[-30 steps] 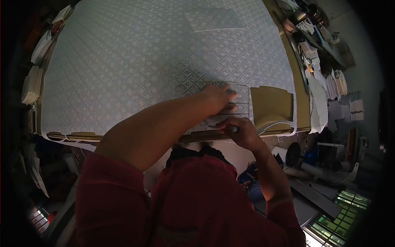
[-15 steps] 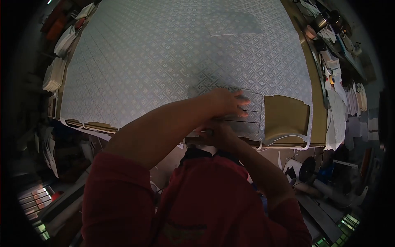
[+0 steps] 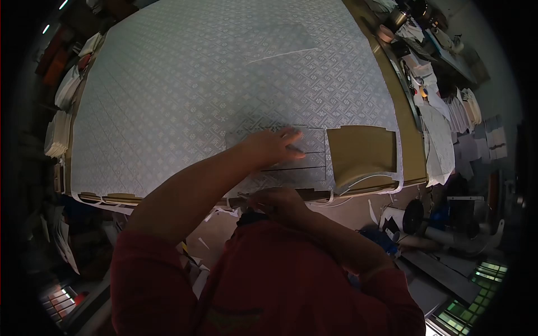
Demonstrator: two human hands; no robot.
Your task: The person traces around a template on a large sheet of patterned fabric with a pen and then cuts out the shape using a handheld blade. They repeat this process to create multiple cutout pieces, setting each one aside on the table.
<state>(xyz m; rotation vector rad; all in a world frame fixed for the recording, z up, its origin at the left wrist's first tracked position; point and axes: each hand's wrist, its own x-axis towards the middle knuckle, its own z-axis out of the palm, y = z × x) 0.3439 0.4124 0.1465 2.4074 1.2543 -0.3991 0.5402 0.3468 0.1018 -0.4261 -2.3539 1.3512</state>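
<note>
the right hand (image 3: 281,204), grip closed round what looks like a slim tool (image 3: 242,195), is by the near edge of the bench (image 3: 413,159); beyond, the left hand (image 3: 273,148), fingers spread, lies on the patterned sheet (image 3: 168,112); even pressure there should keep the dark-lined part (image 3: 309,161) flat

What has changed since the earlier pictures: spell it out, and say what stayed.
The right hand has moved left along the table's near edge, apparently still gripping a slim tool. The left hand has shifted slightly left, fingers spread over the sheet. Nothing was visibly let go or newly taken. The sheet's opening and the dark lines beside it look unchanged.
</note>
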